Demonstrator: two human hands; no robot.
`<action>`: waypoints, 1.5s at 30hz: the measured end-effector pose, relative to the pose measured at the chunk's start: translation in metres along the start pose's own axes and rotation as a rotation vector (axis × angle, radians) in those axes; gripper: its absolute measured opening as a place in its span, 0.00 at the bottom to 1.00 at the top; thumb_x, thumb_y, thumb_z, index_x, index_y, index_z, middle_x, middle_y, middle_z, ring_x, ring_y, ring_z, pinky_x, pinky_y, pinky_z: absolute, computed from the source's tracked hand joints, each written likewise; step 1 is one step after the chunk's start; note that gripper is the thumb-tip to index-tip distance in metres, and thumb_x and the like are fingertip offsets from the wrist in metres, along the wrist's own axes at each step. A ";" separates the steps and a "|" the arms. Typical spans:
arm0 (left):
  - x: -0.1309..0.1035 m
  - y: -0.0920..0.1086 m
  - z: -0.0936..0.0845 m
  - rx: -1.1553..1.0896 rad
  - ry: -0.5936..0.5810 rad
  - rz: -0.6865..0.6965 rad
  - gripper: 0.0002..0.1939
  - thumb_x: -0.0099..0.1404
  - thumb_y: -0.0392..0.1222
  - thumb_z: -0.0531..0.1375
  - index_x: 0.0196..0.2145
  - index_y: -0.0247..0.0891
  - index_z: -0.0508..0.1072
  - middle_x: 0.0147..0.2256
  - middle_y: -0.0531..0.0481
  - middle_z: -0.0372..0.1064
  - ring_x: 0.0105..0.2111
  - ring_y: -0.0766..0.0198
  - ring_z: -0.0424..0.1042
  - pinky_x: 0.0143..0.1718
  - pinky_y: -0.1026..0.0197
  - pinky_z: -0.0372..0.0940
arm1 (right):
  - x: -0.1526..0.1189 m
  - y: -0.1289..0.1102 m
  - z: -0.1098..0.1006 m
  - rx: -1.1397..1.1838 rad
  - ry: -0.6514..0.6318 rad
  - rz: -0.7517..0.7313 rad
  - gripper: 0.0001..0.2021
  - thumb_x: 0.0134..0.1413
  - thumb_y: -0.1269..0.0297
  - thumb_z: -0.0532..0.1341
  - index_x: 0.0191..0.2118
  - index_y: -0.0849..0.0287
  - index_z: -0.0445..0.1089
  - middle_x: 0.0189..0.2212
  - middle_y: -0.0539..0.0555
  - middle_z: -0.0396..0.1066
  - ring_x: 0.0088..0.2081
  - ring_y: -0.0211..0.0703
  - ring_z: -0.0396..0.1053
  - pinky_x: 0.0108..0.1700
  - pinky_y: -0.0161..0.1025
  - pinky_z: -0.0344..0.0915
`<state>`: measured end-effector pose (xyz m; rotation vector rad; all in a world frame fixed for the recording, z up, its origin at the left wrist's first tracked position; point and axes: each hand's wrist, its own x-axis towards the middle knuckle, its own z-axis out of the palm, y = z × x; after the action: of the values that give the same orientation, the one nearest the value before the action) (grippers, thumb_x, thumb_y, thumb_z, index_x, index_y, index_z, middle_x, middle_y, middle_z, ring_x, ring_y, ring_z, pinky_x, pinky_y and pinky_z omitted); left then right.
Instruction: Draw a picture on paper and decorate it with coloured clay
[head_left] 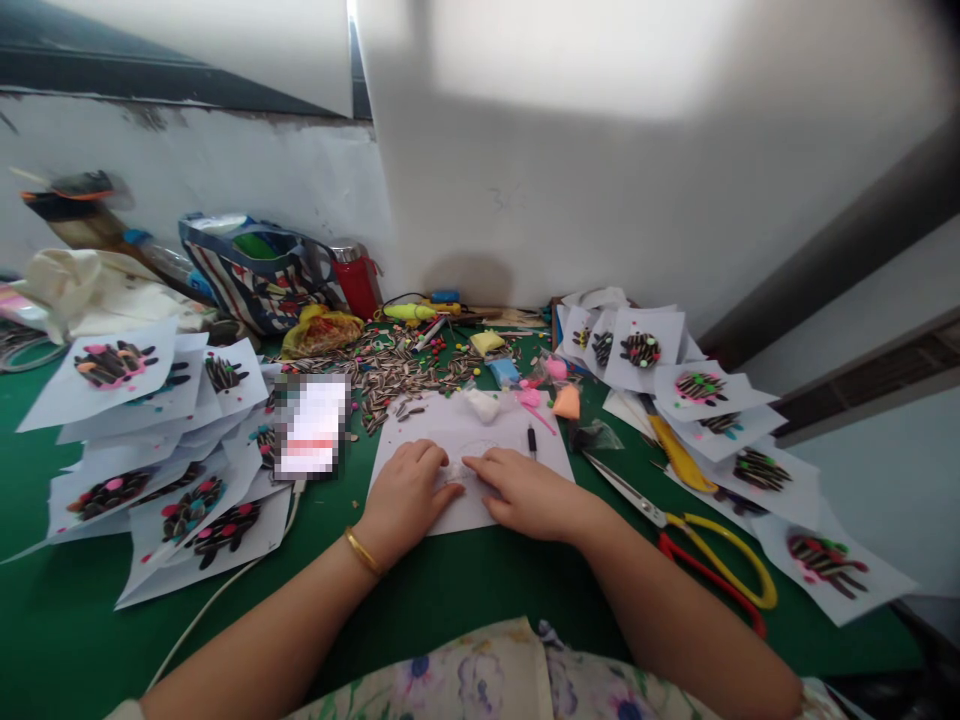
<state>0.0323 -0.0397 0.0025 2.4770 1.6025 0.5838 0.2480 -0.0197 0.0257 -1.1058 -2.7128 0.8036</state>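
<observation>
A white sheet of paper (397,432) lies on the green tabletop, with faint drawn lines on it. My left hand (409,498) rests on its left part, thumb apart from the bent fingers. From the right, my right hand (521,490) lies on the same sheet, fingers stretched toward the left hand. Between the fingertips is a small whitish patch (456,474); what it is I cannot make out. A black pen (532,441) lies on the paper beyond my right hand. A bag of white clay (481,404) sits at the sheet's far edge.
Sunflower seeds (390,370) are heaped behind the paper, beside packs of yellow (487,343), blue (504,373) and orange clay (566,401). Scissors (667,518) lie right of my arm. Seed-decorated sheets (187,420) stack left; others (757,470) right. A phone (311,425) trails a cable.
</observation>
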 end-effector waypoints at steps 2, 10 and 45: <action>0.001 -0.001 0.001 -0.012 0.012 -0.005 0.09 0.62 0.44 0.63 0.36 0.40 0.66 0.38 0.47 0.67 0.41 0.54 0.67 0.43 0.51 0.65 | 0.000 0.000 0.000 -0.004 0.000 0.002 0.29 0.57 0.69 0.55 0.64 0.60 0.55 0.53 0.62 0.64 0.55 0.50 0.62 0.57 0.44 0.57; 0.001 -0.003 0.004 -0.056 0.039 -0.025 0.06 0.65 0.41 0.58 0.39 0.39 0.67 0.38 0.47 0.67 0.41 0.55 0.67 0.44 0.52 0.64 | 0.001 0.001 0.001 -0.004 0.013 -0.005 0.27 0.57 0.69 0.55 0.64 0.60 0.56 0.52 0.62 0.65 0.54 0.50 0.63 0.56 0.44 0.58; 0.009 -0.007 0.010 -0.094 0.034 -0.070 0.12 0.67 0.44 0.56 0.46 0.38 0.67 0.39 0.46 0.68 0.41 0.54 0.68 0.45 0.50 0.64 | 0.000 0.004 -0.003 0.011 -0.013 -0.043 0.26 0.57 0.70 0.56 0.62 0.56 0.59 0.49 0.59 0.66 0.50 0.49 0.63 0.52 0.43 0.59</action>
<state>0.0336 -0.0282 -0.0067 2.3460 1.6276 0.6788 0.2516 -0.0163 0.0263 -1.0401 -2.7295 0.8206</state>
